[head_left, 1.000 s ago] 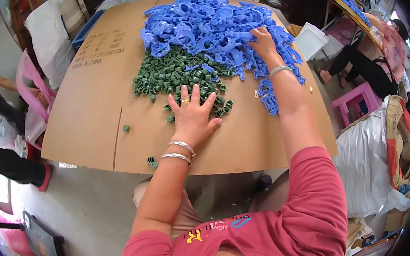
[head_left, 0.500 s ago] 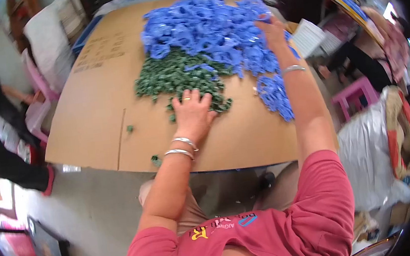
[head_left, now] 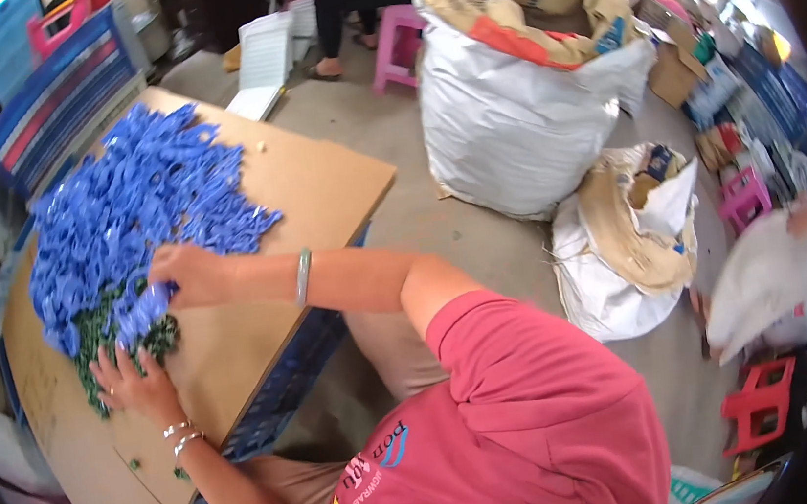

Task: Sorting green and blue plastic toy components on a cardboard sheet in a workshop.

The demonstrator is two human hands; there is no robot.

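Note:
A large heap of glossy blue looped plastic pieces (head_left: 132, 197) covers much of the cardboard-topped table (head_left: 237, 353). At its near side lies a pile of small dark green pieces (head_left: 96, 335). My left hand (head_left: 140, 390) rests on the edge of the green pile, palm down with fingers spread. Just beyond it, my right hand (head_left: 194, 274) is closed, with a light blue plastic piece (head_left: 143, 314) hanging from its fingers over the green pile. That piece is blurred. A few green bits (head_left: 135, 463) lie loose near the table's front edge.
A tall white woven sack (head_left: 509, 133) and a smaller open sack (head_left: 611, 260) stand on the floor to the right. Beyond the table are a pink stool (head_left: 399, 48) and a seated person's legs (head_left: 354, 11). A red stool (head_left: 762, 401) is farther right.
The view has swung to the right, bringing in the sacks. My right hand has come from the far side of the blue heap to the green pile. My left hand stays at the green pieces.

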